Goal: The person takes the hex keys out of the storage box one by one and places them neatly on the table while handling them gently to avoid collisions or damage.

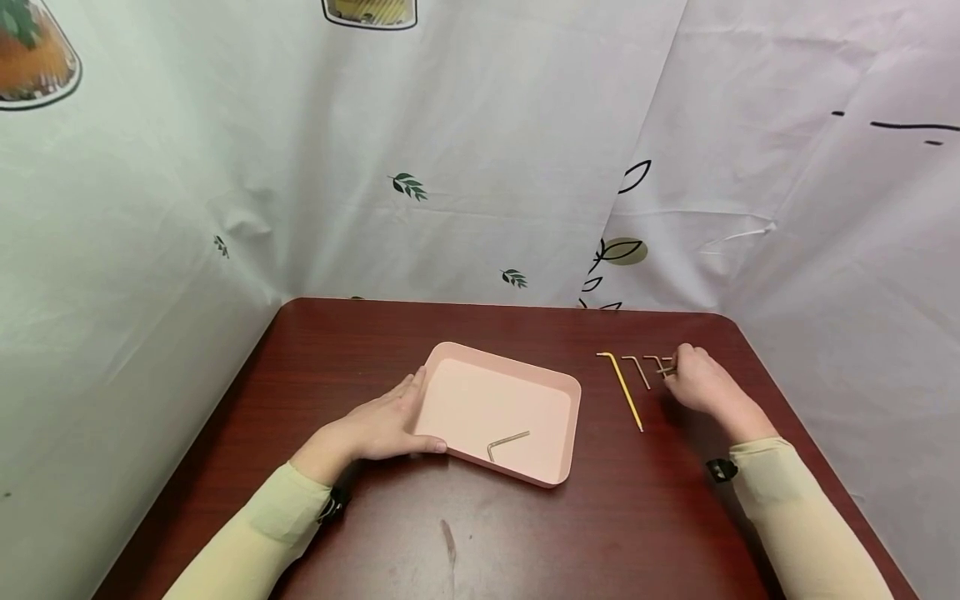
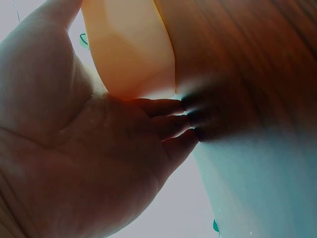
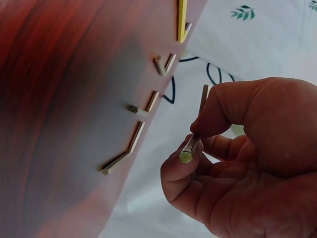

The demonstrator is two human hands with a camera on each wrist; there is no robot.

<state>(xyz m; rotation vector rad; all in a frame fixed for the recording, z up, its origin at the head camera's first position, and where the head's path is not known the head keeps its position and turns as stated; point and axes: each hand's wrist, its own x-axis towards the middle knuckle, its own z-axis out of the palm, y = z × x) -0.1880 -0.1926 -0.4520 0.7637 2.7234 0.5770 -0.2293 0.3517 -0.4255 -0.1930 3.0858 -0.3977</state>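
My left hand (image 1: 384, 427) rests against the left side of a pink tray (image 1: 573, 417), fingers straight along the wall and thumb at the near edge. In the tray lies one L-shaped hex key (image 1: 510, 439). Over the table's right part, my right hand (image 1: 703, 383) pinches another hex key (image 3: 186, 156) between thumb and fingers, raised off the surface. Left of that hand lies a longer yellow hex key (image 1: 625, 387). Between them sit smaller metal hex keys; the right wrist view shows three, including a near one (image 3: 116, 162) and a middle one (image 3: 152, 101).
The dark red wooden table (image 1: 480, 542) has a light smear near its front. White patterned cloth (image 1: 465, 167) hangs behind and along both sides, close to the table's edges.
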